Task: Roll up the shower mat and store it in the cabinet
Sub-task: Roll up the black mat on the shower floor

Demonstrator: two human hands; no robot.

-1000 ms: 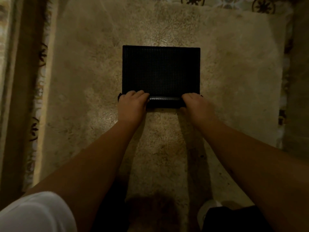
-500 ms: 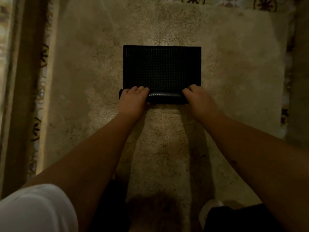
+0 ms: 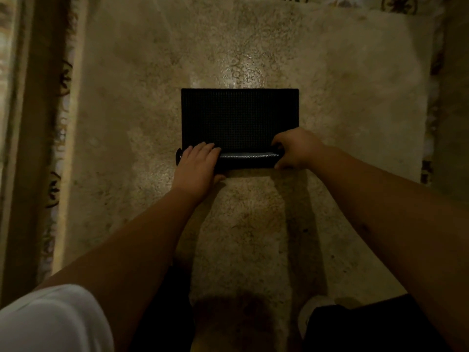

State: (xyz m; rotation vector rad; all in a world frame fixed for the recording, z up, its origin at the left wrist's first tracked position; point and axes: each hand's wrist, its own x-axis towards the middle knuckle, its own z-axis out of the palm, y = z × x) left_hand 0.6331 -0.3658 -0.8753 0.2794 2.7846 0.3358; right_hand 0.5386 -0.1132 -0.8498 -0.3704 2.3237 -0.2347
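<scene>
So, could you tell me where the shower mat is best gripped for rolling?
Grip the shower mat by its rolled near edge, at both ends, from the near side, fingers over the top: the roll lies crosswise, the flat part stretches away.

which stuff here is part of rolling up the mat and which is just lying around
Job: mat, partly rolled; left hand pressing the roll; right hand gripping its end.
Just there: rug under it; tiles; shoe.
</scene>
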